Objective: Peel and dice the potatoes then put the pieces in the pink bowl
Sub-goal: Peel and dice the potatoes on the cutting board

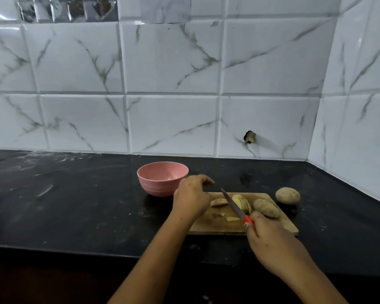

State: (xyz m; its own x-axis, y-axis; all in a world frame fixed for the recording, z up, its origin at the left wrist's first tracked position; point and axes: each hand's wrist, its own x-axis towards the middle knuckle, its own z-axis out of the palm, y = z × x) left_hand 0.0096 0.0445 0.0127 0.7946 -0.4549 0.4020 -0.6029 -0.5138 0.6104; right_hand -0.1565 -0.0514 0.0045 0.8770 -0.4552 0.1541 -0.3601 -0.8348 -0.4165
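on the rectangular wooden cutting board, the right hand grips the red-handled kitchen knife with its blade across a partly peeled, sliced yellow potato, apparently poised to cut. the left hand hovers, fingers loosely curled, over the board's left end beside a cut potato piece; whether it holds anything cannot be told. the round pink bowl stands just behind that end, likely to keep transfers short, while one whole brown potato waits on the board and a second whole potato on the black desk.

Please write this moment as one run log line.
right grip: holds knife | left grip: by board | cut potato: on board
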